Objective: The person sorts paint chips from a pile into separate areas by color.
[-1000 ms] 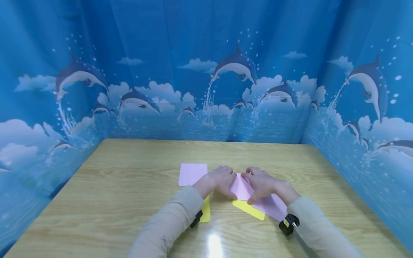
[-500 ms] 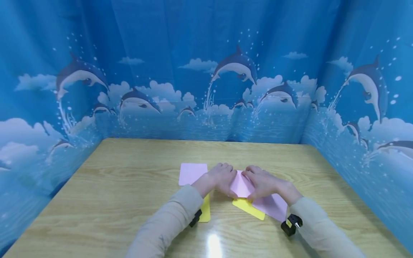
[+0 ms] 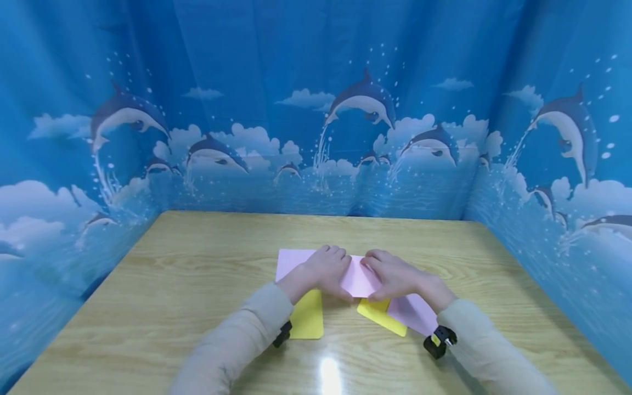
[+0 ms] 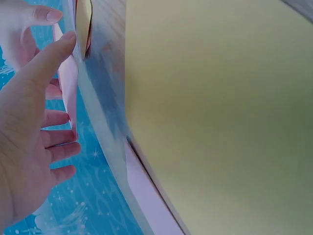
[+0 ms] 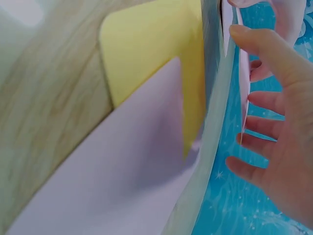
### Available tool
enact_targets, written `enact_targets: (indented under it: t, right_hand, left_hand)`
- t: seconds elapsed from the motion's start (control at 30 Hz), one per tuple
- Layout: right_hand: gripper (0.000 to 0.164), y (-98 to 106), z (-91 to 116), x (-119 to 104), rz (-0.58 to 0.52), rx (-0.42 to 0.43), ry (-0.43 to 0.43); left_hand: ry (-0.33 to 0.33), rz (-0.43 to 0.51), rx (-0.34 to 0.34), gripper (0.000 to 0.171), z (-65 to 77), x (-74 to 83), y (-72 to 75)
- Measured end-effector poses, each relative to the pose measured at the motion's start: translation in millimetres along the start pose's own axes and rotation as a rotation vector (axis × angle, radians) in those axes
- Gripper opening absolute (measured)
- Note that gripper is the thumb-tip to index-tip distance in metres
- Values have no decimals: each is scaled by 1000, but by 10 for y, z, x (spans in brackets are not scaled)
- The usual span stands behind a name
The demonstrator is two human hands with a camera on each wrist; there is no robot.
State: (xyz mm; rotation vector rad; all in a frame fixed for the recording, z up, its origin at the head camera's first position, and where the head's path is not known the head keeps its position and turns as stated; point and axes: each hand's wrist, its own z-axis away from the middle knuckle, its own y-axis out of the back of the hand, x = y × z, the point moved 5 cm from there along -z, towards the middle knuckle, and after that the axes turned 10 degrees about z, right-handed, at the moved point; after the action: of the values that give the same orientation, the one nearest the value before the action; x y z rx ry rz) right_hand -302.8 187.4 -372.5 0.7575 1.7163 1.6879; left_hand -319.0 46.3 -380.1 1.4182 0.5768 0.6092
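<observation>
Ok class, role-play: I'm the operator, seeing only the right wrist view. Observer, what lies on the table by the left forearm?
Observer: A yellow card, partly hidden by the left forearm in the head view.
Operator: Does the little finger of the left hand touch the held pink card?
Observer: No, the left wrist view shows it apart from that card.
Operator: What is printed on the backdrop?
Observer: Dolphins, as the head view shows.
</observation>
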Motion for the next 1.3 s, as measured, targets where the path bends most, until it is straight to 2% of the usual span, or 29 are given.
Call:
enact_targets:
  t: [0.23, 0.47, 0.73, 0.93, 1.3]
  right_hand:
    - [80, 57, -132, -105, -12, 22, 13]
    - [86, 37, -245, -177, -10, -6, -31]
    - [85, 9, -414, -287, 27, -4, -23]
    - [85, 41, -560, -381, 99, 50, 4]
    - [83, 4, -767, -484, 94, 71, 16]
  left_hand:
    - [8, 29, 19, 94, 161, -174, 82]
    - [40, 45, 37, 94, 315, -347, 71]
    - [59, 89, 61, 91, 468, -497, 59]
    - [102, 123, 72, 88, 550, -653, 30]
    - [149, 132, 77, 88, 673, -845, -8]
